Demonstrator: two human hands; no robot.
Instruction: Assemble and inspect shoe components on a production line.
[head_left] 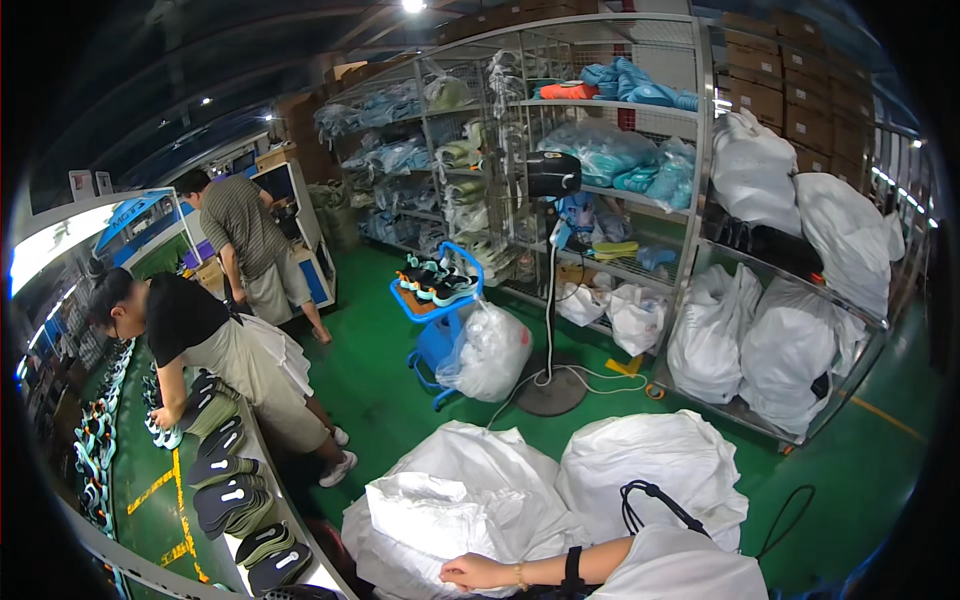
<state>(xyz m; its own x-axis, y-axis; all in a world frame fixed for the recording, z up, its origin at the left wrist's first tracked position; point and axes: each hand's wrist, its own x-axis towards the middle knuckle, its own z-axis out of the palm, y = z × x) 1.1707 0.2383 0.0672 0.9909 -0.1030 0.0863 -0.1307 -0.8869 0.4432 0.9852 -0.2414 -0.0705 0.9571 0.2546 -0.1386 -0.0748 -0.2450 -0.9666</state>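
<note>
Open green floor [385, 400] borders the left white sack [465, 495]; right hand [474, 572] over it, grip unclear.

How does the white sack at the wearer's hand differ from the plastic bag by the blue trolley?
The white sack looks opaque; the plastic bag is partly see-through. The sack fills more of the picture than the bag. The wearer's hand is at the sack, while none is at the bag. Both look bulky and wrinkled.

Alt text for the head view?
The wearer's right hand touches a large white sack, with a second white sack beside it. At left, a co-worker bends over a row of shoes near stacked dark insoles; behind, metal shelves hold bagged goods.
</note>
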